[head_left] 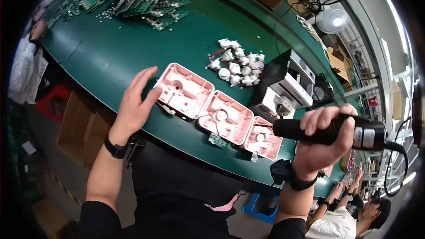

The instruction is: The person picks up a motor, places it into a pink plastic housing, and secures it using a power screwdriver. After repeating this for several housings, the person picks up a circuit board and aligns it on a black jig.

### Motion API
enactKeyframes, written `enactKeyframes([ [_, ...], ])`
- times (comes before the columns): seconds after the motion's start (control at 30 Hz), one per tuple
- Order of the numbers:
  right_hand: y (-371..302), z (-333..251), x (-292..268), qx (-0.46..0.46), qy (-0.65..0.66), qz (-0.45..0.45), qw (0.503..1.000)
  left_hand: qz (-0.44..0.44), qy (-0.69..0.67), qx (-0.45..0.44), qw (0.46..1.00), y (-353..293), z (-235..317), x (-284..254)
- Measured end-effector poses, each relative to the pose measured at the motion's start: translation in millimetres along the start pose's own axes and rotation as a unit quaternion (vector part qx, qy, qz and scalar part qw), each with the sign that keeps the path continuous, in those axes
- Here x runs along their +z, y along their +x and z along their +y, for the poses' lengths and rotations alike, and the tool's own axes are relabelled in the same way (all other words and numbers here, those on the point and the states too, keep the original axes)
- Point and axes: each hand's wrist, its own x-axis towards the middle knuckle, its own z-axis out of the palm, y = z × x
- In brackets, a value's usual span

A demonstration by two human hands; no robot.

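Three pink plastic housings stand in a slanting row along the near edge of the green table: a left housing (205, 87), a middle housing (241, 129) and a right housing (273, 147). White round parts and wires sit inside the middle and right ones. My left hand (136, 104) has its fingers spread at the left housing's outer side, thumb by the rim. In my right hand (327, 132) is a corded black electric screwdriver (290, 129), held level; its thin bit points left over the right housing. Small green circuit boards (217, 140) hang beside the housings' near sides.
White motor-like parts (237, 64) lie piled behind the housings. A black-and-silver box-shaped machine (283, 86) stands right of them. Green circuit boards (150, 2) are heaped at the far left. Other people sit at left and lower right. A blue stool (259, 208) is below the table.
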Motion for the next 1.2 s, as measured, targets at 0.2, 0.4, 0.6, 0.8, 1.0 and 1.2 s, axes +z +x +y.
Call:
enactKeyframes([
  [0.2, -24, 42, 76, 0.038, -0.018, -0.156, 0.987, -0.030, -0.078, -0.021, 0.996, -2, -31, 15],
  [0.4, -22, 77, 81, 0.025, -0.052, -0.156, 0.986, -0.040, 0.029, 0.033, 0.998, -2, -22, 19],
  [0.6, -22, 90, 85, 0.047, -0.084, -0.129, 0.987, -0.050, 0.036, 0.026, 0.998, -5, -19, 15],
  [0.8, -26, 98, 90, 0.053, -0.086, -0.130, 0.986, -0.048, 0.050, 0.025, 0.997, -6, -24, 13],
  [1.0, -22, 102, 76, 0.045, -0.077, -0.130, 0.987, -0.046, 0.066, 0.038, 0.996, -1, -19, 16],
  [1.2, -19, 106, 61, -0.017, -0.218, -0.178, 0.959, -0.057, 0.090, 0.026, 0.994, -8, -22, 25],
])
